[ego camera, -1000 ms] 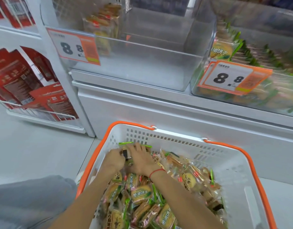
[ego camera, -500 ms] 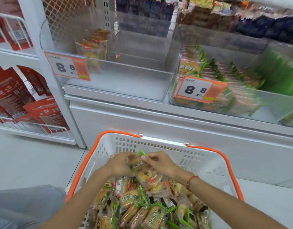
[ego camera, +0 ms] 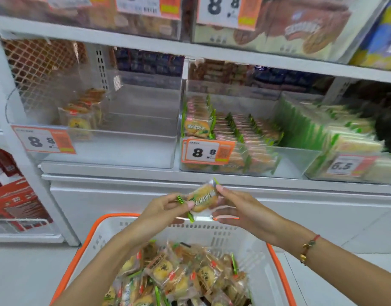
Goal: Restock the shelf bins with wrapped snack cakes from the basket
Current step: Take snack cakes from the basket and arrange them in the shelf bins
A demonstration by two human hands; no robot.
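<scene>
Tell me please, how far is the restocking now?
Done: the middle bin already has rows of green-edged cakes, though its right part looks bare. In hand: the left hand and right hand hold one green-edged cake above the basket. Left: the basket holds a big pile, and the left bin has only a few red-marked cakes.

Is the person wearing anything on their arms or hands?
Both arms are bare, with no sleeves and no gloves. The left hand wears nothing that shows. Near the right hand, the wrist carries a thin red cord bracelet with small gold-coloured beads or charms on it.
</scene>
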